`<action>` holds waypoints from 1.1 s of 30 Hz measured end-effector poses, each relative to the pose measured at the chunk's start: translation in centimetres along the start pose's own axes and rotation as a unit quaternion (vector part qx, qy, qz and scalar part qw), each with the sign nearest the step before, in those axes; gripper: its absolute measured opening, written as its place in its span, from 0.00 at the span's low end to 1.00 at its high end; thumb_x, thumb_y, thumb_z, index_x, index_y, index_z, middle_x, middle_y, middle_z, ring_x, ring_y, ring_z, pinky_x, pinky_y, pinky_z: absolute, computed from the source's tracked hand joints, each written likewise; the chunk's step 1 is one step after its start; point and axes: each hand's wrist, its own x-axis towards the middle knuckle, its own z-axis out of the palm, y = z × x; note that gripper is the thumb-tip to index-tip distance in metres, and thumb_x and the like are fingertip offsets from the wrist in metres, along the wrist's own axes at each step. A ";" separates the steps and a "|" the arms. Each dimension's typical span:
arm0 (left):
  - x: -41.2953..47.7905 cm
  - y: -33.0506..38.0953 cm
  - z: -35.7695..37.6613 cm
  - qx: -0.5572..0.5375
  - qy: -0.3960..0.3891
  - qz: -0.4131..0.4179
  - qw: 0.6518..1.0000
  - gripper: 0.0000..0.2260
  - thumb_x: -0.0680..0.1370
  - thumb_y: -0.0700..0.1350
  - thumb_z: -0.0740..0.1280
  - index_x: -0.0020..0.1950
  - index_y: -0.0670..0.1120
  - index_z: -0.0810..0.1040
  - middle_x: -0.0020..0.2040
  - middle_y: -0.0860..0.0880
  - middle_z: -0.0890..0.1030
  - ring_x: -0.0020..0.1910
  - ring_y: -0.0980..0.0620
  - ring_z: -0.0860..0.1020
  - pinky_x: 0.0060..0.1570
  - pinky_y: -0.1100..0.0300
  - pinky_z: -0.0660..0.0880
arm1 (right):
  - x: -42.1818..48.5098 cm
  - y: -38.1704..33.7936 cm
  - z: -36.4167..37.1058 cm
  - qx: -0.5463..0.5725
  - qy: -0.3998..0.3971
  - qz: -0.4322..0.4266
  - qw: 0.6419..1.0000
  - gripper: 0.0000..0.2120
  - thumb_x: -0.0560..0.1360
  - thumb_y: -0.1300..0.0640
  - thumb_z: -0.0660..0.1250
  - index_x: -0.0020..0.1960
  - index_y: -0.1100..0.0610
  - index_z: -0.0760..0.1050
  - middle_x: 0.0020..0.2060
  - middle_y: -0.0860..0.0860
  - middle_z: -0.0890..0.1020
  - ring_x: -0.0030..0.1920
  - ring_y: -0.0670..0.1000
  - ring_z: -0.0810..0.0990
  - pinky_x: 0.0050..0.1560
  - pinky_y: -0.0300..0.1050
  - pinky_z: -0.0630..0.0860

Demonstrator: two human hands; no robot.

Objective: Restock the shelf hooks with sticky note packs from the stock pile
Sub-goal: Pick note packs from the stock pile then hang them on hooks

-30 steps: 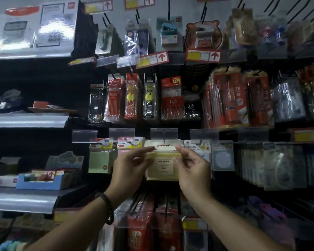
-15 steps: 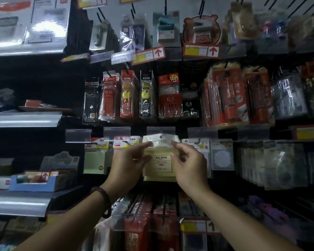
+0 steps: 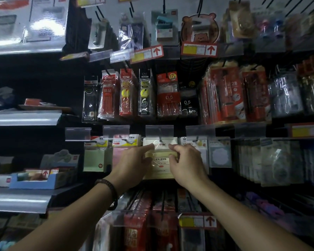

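At the middle of the sticky-note row on the display wall, just under a clear label holder [image 3: 159, 131], I have the yellow sticky note pack [image 3: 159, 169] held up flat against the stock behind it. My left hand [image 3: 132, 165] pinches its upper left corner, thumb and forefinger meeting on the white header card. My right hand [image 3: 187, 163] grips the upper right corner, fingers curled over the edge of the wrapper. The header's top edge sits right at the lower rim of the label holder, and a dark hook tip shows there; whether the hanging hole is on the hook I cannot tell. Just beside the pack to the left hang a pink pack [image 3: 120, 156] and then a green pack [image 3: 94, 156]. To the right, partly behind my right hand, hangs a white-carded pack [image 3: 194, 142], then a pale blue pack [image 3: 219, 154]. A dark beaded bracelet [image 3: 107, 187] circles my left wrist. The row of hooks above carries red pen refill packs [image 3: 168, 98] with a black refill pack [image 3: 188, 104] beside them. Below my forearms, along the bottom edge of the wall, hang red packs [image 3: 134, 232] near a yellow price tag [image 3: 198, 221] with a red arrow. On the shelf toward the left edge sits a blue cardboard tray [image 3: 34, 183].
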 end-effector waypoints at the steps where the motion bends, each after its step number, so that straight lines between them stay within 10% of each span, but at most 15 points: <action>1: 0.2 0.0 0.0 0.017 0.000 0.001 1.000 0.22 0.85 0.45 0.67 0.79 0.55 0.72 0.50 0.52 0.83 0.41 0.59 0.78 0.33 0.74 0.69 | -0.1 -0.1 -0.3 -0.031 -0.020 0.005 0.999 0.22 0.84 0.53 0.66 0.78 0.48 0.72 0.65 0.49 0.75 0.49 0.44 0.78 0.39 0.28 0.68; 5: -0.5 0.1 0.0 0.093 -0.003 0.006 0.996 0.28 0.83 0.47 0.70 0.82 0.58 0.66 0.55 0.49 0.84 0.42 0.58 0.78 0.39 0.73 0.73 | -1.2 -0.2 -1.1 -0.170 -0.096 0.005 0.981 0.32 0.82 0.47 0.66 0.83 0.37 0.58 0.60 0.48 0.71 0.45 0.48 0.76 0.34 0.39 0.68; 11: -6.5 1.2 -0.9 0.036 -0.020 -0.016 0.999 0.17 0.83 0.47 0.70 0.72 0.52 0.76 0.60 0.51 0.84 0.49 0.58 0.83 0.41 0.70 0.78 | -5.0 0.4 -3.2 -0.067 -0.023 -0.050 0.996 0.17 0.81 0.49 0.69 0.69 0.46 0.77 0.49 0.45 0.76 0.45 0.45 0.77 0.43 0.43 0.77; 18: -20.8 1.8 0.3 0.008 -0.146 -0.016 0.989 0.04 0.82 0.54 0.69 0.50 0.59 0.83 0.30 0.63 0.78 0.35 0.68 0.80 0.32 0.73 0.72 | -18.3 2.8 -3.5 0.070 0.001 -0.086 0.994 0.03 0.81 0.55 0.71 0.49 0.50 0.83 0.38 0.40 0.80 0.38 0.41 0.79 0.38 0.32 0.69; 25: -36.7 -3.0 8.4 0.055 -0.457 -0.071 0.885 0.10 0.80 0.62 0.67 0.54 0.58 0.81 0.51 0.52 0.87 0.51 0.53 0.85 0.47 0.62 0.76 | -35.8 10.2 1.1 0.139 -0.164 0.104 0.971 0.10 0.82 0.53 0.71 0.42 0.45 0.80 0.31 0.43 0.78 0.30 0.44 0.76 0.32 0.39 0.67; 33: -52.2 -9.1 19.6 0.013 -0.629 -0.198 0.752 0.16 0.78 0.66 0.66 0.57 0.58 0.86 0.58 0.55 0.86 0.55 0.54 0.84 0.57 0.55 0.81 | -55.4 19.7 8.8 0.039 -0.428 0.331 0.840 0.11 0.80 0.50 0.70 0.39 0.47 0.81 0.35 0.42 0.85 0.38 0.40 0.83 0.44 0.42 0.79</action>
